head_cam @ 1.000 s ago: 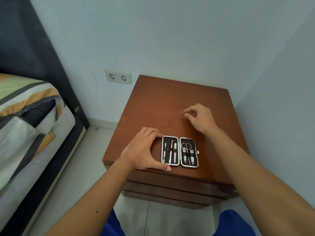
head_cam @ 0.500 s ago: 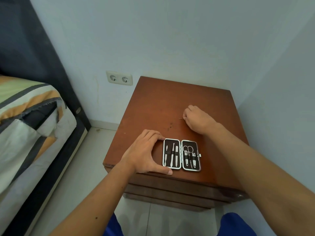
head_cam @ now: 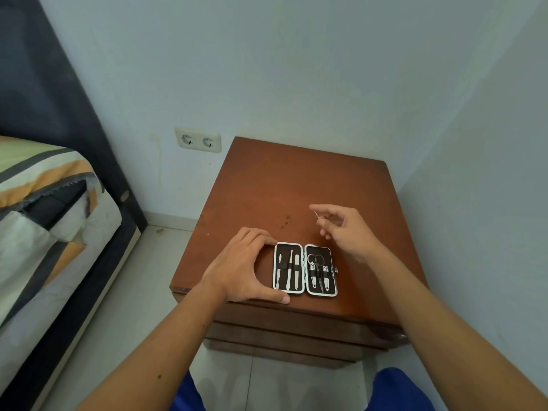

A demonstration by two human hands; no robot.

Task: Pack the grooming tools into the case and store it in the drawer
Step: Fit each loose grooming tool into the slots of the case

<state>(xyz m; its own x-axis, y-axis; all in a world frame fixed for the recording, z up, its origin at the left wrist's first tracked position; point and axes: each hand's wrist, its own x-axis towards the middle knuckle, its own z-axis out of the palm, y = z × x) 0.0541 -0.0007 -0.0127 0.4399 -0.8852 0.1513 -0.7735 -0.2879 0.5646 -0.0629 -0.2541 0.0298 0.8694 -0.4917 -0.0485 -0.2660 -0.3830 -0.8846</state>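
Note:
A small grooming case (head_cam: 305,269) lies open flat near the front edge of the brown nightstand (head_cam: 281,188). Its left half holds three slim metal tools, its right half scissors and two more tools. My left hand (head_cam: 246,268) cups the case's left side, with the thumb along its front corner. My right hand (head_cam: 344,229) hovers just behind and to the right of the case, pinching a thin metal tool (head_cam: 316,215) whose tip points up and left. The closed drawer fronts (head_cam: 296,330) show below the top.
A double wall socket (head_cam: 198,140) sits left of the nightstand. A bed with striped bedding (head_cam: 44,209) and a dark headboard fills the left side. Walls close in behind and on the right. Tiled floor lies between bed and nightstand.
My right hand has lifted off the nightstand top with the thin tool and opened its outer fingers. My left hand and the case stay put.

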